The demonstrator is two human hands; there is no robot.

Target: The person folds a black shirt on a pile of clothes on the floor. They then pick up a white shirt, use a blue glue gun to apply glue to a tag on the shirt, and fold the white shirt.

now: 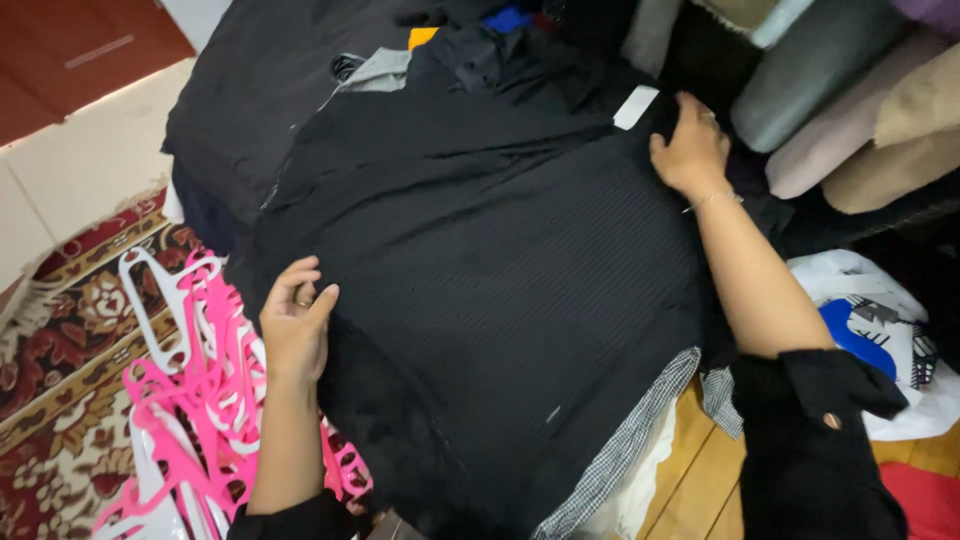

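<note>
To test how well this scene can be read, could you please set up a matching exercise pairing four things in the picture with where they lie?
Things:
1. left hand
2. right hand
3. pink hangers
4. white bag

Places:
A. on the patterned rug, left of the pile
B. at the far right corner of the black garment, near a white tag
C. on the floor at the right, beside the right forearm
D. on the near left edge of the black garment

Pairs: 1-D, 2-B, 3-A, 4-C
</note>
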